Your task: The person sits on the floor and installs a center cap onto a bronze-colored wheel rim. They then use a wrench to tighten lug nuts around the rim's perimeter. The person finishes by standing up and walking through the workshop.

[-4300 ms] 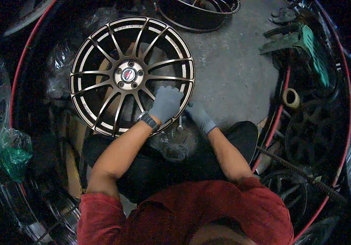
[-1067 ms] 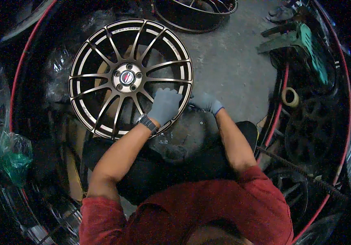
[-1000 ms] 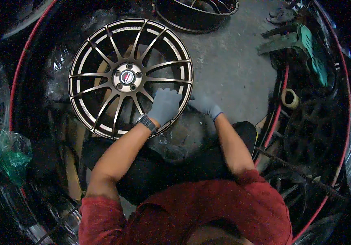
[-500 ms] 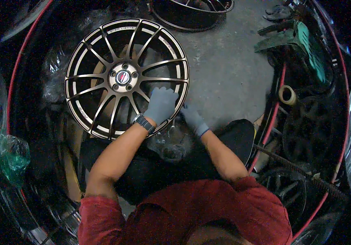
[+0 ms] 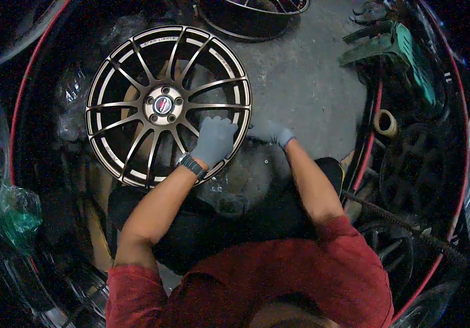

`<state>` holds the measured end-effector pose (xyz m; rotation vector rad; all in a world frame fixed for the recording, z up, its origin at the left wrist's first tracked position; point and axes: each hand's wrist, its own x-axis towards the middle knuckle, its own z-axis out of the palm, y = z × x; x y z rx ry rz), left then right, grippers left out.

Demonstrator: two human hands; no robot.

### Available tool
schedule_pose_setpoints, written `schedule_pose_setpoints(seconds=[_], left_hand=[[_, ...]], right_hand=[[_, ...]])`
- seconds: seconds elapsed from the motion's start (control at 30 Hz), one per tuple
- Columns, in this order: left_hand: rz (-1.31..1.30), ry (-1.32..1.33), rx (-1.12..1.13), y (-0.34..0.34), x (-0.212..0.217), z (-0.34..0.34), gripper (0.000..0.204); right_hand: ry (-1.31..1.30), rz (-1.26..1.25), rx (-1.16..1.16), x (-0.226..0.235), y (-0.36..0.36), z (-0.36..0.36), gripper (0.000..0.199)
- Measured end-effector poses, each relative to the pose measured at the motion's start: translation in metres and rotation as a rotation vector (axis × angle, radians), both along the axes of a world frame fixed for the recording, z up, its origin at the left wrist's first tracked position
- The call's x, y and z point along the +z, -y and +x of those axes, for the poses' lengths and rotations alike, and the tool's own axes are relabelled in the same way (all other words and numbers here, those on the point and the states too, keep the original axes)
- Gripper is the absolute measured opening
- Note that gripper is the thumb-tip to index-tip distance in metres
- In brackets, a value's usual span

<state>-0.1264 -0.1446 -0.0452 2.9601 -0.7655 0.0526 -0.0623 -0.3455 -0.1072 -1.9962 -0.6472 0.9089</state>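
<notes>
A bronze multi-spoke alloy wheel (image 5: 217,87) lies face up in front of me, its round centre cap (image 5: 163,105) showing. My left hand (image 5: 216,141), in a grey glove, is closed over the lower right part of its rim, fingers curled in between the spokes. On that wrist is a dark watch (image 5: 192,164). My right hand (image 5: 272,133), gloved alike, is at the outer right side of the rim. Its fingers are blurred and point at the wheel's edge; whether they touch it or hold anything is not visible.
Another dark wheel (image 5: 251,23) stands beyond on the concrete floor (image 5: 317,82). At right are a green plastic stool (image 5: 407,57), a tape roll (image 5: 385,124) and more dark wheels (image 5: 418,169). A red hose (image 5: 367,158) runs along there. Crumpled green-tinted plastic (image 5: 19,213) is at left.
My right hand has moved farther from my body along the right side of the wheel, its forearm swinging outward. My left hand keeps its grip on the rim.
</notes>
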Motion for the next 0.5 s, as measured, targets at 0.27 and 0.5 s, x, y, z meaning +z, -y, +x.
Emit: schedule_pose_setpoints(seconds=[0.27,0.5], left_hand=[[0.036,-0.077,0.031,0.0,0.002,0.003,0.01],[0.023,-0.121,0.087,-0.008,0.011,0.008,0.017]], right_hand=[[0.027,-0.203,-0.208,-0.032,-0.01,-0.034,0.042],[-0.306,0.302,-0.569,-0.053,-0.034,-0.086,0.039]])
